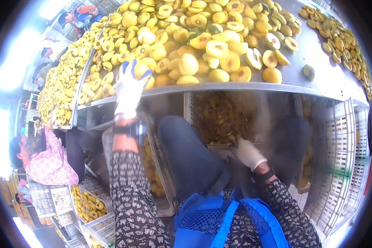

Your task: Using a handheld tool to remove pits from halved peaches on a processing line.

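My left hand [128, 88], in a white glove with blue fingertips, reaches over the table's front edge. Its thumb and fingers are spread around a yellow peach piece [140, 70] at the near side of the heap; whether they grip it is unclear. Around it lie many yellow peach halves [217, 49], some cut face up with reddish centres. Below the tabletop, between my knees, my right hand [248, 155] wears a white glove. Something small and brownish shows blurred at its fingertips, beside a crate [188, 108] of brown scraps and peach pieces.
The metal table [297, 69] has a raised front rim. More peach pieces [341, 46] lie at the far right. White plastic crates [339, 155] stand right; a crate of peaches [164, 186] is beside my left leg. A person in pink [51, 161] sits at left, others beyond.
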### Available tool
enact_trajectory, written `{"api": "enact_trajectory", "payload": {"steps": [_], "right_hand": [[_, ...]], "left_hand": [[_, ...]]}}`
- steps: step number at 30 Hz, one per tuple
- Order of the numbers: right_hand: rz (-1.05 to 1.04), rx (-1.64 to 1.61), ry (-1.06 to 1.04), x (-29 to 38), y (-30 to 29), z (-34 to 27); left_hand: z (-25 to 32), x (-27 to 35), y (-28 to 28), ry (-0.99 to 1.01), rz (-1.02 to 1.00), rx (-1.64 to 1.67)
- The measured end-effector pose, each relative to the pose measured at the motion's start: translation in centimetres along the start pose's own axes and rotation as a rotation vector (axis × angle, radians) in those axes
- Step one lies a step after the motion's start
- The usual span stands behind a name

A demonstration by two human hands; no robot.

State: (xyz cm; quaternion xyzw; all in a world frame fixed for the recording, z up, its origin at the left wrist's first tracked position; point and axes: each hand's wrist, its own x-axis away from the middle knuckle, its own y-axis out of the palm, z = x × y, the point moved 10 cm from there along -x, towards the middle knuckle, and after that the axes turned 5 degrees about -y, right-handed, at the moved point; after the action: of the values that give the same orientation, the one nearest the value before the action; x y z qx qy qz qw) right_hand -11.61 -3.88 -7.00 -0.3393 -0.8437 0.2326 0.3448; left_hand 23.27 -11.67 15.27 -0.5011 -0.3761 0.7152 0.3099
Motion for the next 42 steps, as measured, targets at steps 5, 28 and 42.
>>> {"api": "enact_trajectory", "payload": {"steps": [5,28,42], "right_hand": [[0.056,0.036,-0.118,-0.4,1.4,1.8],[0.199,-0.631,-0.106,4.1,-5.0,-8.2],[0.402,-0.767,-0.126,2.7,-6.3,-5.8]], "left_hand": [[-4.1,-2.4,4.5,-0.080,-0.074,-0.006],[14.4,17.7,7.9,-0.807,-0.602,2.112],[16.0,20.1,8.5,-0.750,-0.690,1.828]]}}
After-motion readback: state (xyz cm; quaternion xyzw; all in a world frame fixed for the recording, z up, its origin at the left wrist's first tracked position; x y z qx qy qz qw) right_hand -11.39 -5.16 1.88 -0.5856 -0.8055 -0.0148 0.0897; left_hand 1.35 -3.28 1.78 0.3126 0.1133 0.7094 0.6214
